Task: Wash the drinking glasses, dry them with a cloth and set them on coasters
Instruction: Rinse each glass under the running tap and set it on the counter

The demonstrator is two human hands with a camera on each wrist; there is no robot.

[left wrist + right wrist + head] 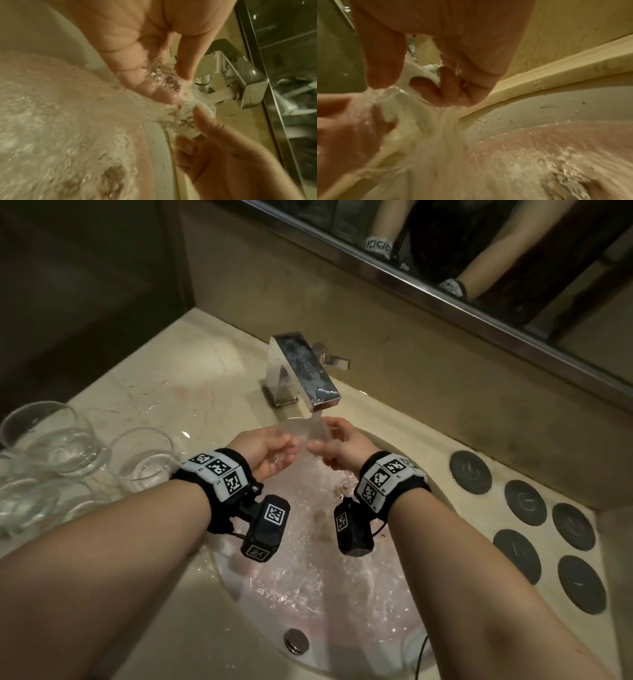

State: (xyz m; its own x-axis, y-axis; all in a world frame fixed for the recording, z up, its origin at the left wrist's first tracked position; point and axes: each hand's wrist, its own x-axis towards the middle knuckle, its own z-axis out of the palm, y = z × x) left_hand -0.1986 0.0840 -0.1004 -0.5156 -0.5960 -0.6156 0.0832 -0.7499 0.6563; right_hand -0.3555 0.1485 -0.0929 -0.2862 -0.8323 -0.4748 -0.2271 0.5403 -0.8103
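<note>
A clear drinking glass (305, 431) lies on its side under the running tap (308, 371), over the sink (342, 628). My left hand (284, 445) grips its left end and my right hand (325, 436) grips its right end. Water pours over the glass and both hands. In the left wrist view the left fingers (147, 83) and thumb close round the wet glass (185, 111). The right wrist view shows the right hand's curled fingers (450, 83) on the glass (406, 102). Several dark round coasters (524, 501) lie on the counter at the right.
Several more clear glasses (144, 460) stand on the wet marble counter (164, 378) to the left of the sink. The basin holds splashing water and a metal drain knob (296, 641). A mirror (479, 251) runs along the back wall.
</note>
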